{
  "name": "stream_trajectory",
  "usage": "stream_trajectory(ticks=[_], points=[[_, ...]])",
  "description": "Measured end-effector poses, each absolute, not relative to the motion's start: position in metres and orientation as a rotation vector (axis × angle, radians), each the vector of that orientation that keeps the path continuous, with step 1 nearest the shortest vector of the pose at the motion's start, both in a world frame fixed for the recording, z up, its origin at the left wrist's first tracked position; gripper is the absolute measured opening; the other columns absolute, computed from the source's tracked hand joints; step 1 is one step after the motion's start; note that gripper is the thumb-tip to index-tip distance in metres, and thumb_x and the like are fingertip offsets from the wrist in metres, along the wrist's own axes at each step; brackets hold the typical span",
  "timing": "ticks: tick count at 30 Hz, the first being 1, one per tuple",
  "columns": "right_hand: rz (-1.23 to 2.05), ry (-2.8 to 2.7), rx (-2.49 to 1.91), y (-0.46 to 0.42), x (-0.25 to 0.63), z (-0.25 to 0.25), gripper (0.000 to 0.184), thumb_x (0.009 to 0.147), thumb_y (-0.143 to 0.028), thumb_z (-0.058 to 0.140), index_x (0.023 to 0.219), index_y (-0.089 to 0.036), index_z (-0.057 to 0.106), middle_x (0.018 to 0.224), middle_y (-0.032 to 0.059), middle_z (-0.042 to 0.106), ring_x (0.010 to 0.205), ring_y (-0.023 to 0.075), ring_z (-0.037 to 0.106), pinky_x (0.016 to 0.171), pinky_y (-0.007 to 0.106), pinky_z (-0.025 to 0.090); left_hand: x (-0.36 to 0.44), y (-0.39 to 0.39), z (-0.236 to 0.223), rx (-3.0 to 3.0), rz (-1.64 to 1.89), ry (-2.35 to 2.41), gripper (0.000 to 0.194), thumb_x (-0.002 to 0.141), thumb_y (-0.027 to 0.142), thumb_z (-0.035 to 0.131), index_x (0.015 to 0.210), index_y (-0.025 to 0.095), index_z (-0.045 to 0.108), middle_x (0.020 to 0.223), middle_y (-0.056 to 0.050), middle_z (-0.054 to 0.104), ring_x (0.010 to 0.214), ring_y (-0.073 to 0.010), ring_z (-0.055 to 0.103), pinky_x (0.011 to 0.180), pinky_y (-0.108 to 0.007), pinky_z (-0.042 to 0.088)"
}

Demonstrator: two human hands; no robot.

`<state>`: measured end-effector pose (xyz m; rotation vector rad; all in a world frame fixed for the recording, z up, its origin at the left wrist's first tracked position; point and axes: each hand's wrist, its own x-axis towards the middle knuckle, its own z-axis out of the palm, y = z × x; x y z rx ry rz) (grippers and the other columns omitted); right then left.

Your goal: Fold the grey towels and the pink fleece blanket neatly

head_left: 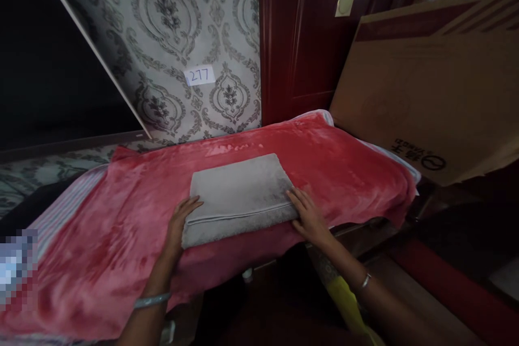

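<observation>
A folded grey towel (237, 197) lies flat in the middle of a red plush blanket (316, 157). My left hand (180, 221) rests at the towel's left front corner, fingers stretched out and touching its edge. At the towel's right front corner my right hand (308, 216) lies flat, fingers extended onto the fabric. Neither hand grips anything. Both wrists carry a bangle.
A large cardboard box (430, 81) leans at the right. Behind stand patterned wallpaper with a paper label "277" (199, 75), a dark red wooden door (304, 38) and a dark screen (48, 65) at the left. A striped cloth (65, 205) shows under the blanket.
</observation>
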<state>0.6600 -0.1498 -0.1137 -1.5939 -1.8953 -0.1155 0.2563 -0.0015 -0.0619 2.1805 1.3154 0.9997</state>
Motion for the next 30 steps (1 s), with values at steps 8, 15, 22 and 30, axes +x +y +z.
stream_trajectory(ticks=[8,15,22,30], points=[[-0.066,-1.725,-1.463,-0.138,0.672,-0.129,0.099,0.073,-0.01,0.046,0.166,-0.022,0.014,0.157,0.0125,0.046,0.145,0.0276,0.043,0.118,0.054,0.038,0.253,-0.001,-0.064,2.223,1.035,1.292,0.04,0.083,0.023,0.05,0.112,0.028,0.079,0.136,-0.004,0.069,0.134,-0.0244,0.055,0.121,-0.045,0.038],[-0.013,-1.617,-1.489,-0.124,0.68,-0.129,0.093,0.066,-0.012,0.047,0.158,-0.014,0.038,0.152,0.0146,0.052,0.138,0.0286,0.049,0.112,0.052,0.042,0.254,-0.001,-0.063,2.209,1.057,1.298,0.041,0.082,0.019,0.05,0.111,0.028,0.079,0.134,-0.003,0.07,0.13,-0.0237,0.059,0.118,-0.045,0.042],[-0.019,-1.668,-1.529,-0.118,0.679,-0.12,0.058,0.078,-0.01,0.046,0.129,-0.022,0.072,0.145,0.0113,0.06,0.123,0.0281,0.058,0.107,0.053,0.043,0.257,0.002,-0.066,2.09,1.106,1.296,0.037,0.079,0.024,0.052,0.101,0.028,0.081,0.128,-0.003,0.073,0.127,-0.0234,0.06,0.118,-0.045,0.042],[0.027,-1.413,-1.188,-0.087,0.676,-0.063,0.029,0.091,-0.042,0.057,0.105,-0.025,0.077,0.117,0.0094,0.075,0.123,0.029,0.059,0.108,0.05,0.045,0.265,0.002,-0.026,1.892,1.368,1.186,0.03,0.068,0.043,0.064,0.085,0.023,0.079,0.11,-0.008,0.078,0.116,-0.0292,0.066,0.11,-0.044,0.05]])
